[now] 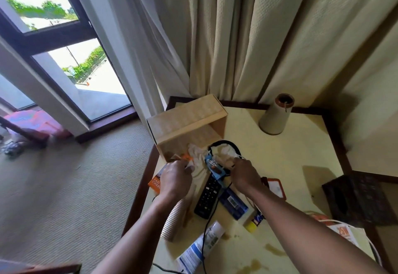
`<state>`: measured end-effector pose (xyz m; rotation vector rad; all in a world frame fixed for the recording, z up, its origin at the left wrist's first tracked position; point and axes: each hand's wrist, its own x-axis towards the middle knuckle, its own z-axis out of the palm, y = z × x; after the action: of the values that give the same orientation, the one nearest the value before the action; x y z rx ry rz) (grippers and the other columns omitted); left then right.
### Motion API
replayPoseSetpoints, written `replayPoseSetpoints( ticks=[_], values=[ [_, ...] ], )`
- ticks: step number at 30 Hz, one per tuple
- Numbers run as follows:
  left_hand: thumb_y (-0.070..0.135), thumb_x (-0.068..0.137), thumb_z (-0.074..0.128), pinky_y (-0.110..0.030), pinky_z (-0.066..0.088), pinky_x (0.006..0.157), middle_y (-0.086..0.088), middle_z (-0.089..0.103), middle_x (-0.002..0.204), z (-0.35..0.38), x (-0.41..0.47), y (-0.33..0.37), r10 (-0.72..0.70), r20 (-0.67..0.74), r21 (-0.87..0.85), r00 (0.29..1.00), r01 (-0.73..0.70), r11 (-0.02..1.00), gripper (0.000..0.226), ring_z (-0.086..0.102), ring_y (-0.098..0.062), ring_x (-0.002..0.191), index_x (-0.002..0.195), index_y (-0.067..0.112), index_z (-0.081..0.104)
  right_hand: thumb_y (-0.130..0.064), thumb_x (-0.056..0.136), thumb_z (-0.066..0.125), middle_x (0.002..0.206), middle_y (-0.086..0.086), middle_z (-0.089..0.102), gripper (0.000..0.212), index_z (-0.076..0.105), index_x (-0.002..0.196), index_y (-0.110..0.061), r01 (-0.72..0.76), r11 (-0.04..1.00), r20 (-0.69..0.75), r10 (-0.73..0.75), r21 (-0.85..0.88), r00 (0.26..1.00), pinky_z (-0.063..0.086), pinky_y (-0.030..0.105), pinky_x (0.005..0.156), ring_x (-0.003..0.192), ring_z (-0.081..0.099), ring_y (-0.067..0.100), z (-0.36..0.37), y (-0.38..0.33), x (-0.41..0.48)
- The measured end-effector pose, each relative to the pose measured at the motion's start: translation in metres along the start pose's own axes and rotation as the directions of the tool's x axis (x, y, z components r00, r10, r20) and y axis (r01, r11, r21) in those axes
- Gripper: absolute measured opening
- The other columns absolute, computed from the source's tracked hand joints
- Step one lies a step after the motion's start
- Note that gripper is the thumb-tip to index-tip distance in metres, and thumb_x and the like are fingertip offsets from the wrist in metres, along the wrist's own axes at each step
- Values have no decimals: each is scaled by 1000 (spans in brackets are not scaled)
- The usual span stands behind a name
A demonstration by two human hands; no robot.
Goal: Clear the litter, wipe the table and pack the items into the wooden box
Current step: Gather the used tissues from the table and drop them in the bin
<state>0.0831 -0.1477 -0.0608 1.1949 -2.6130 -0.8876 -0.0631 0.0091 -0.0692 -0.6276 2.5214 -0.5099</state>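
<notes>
Pinching an orange-and-white wrapper scrap [187, 159], the left grip [175, 179] is beside the right grip [244, 174], whose fingers curl onto crumpled white tissue [224, 155]. Both scraps lie at the open mouth of the light wooden box [187, 121], which is tipped on its side at the cream counter's [290, 161] far left corner. A blue snack wrapper [215, 168] lies between the grips.

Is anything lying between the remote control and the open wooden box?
Yes: crumpled white tissue and a blue snack wrapper lie between the remote and the wooden box, right at its open side.
</notes>
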Motion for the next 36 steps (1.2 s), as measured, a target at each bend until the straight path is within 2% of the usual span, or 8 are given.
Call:
replayPoseSetpoints(
  ticks=[3,6,9,14,20,25,32,36],
  values=[
    [20,101,52,-44,59,76,-5,74,107,-2,13,13,110,-44,2,993,-110,994,22,68,-24,89,114,19,70,-5,95,48,114,15,67,25,69,108,-8,-28,998,-16,29,60,999,48,27,72,99,66,31,0,2,3],
    [19,105,40,-39,52,70,-8,67,102,-2,29,28,270,-1,103,963,-268,958,24,62,-23,83,121,14,57,-2,86,50,75,6,58,27,50,63,-16,-38,992,-6,39,119,999,34,24,46,58,53,15,0,7,10],
    [28,107,37,-35,49,65,-10,65,102,5,46,35,318,146,213,937,-344,915,24,60,-22,78,119,13,51,-7,87,53,74,5,63,15,63,76,-9,-25,975,-89,46,223,995,36,24,44,60,59,18,-8,6,17],
    [32,93,47,-54,37,110,-15,49,136,19,70,36,110,345,547,932,-295,784,46,47,-36,127,137,17,44,-11,94,53,84,9,63,13,63,86,-7,189,957,-355,-102,219,929,48,33,61,76,62,24,-20,11,36],
    [36,94,54,-49,35,111,-13,51,137,40,79,33,-20,342,659,940,-224,718,46,43,-35,132,135,14,53,-7,94,54,138,12,53,46,58,139,-16,332,916,29,-334,-227,942,51,41,92,123,49,34,-3,12,64],
    [23,96,54,-45,38,110,-9,55,135,42,82,27,34,318,611,948,-232,757,36,46,-32,132,131,17,57,-14,92,60,134,14,53,40,62,132,-16,314,883,63,-312,-349,948,54,42,90,118,54,34,7,15,79],
    [25,104,46,-45,51,99,-12,58,132,36,70,22,126,225,443,966,-217,870,33,57,-34,124,132,13,59,-11,93,62,79,3,67,12,73,91,-10,321,938,-204,-291,131,935,38,23,62,70,63,16,-9,24,78],
    [48,95,20,-50,59,86,-13,63,125,34,67,21,140,156,238,978,-175,955,60,67,-32,102,134,15,52,-9,94,64,82,-4,71,12,75,92,-15,295,892,-307,-191,341,932,44,13,56,74,65,2,-42,24,61]
  ],
)
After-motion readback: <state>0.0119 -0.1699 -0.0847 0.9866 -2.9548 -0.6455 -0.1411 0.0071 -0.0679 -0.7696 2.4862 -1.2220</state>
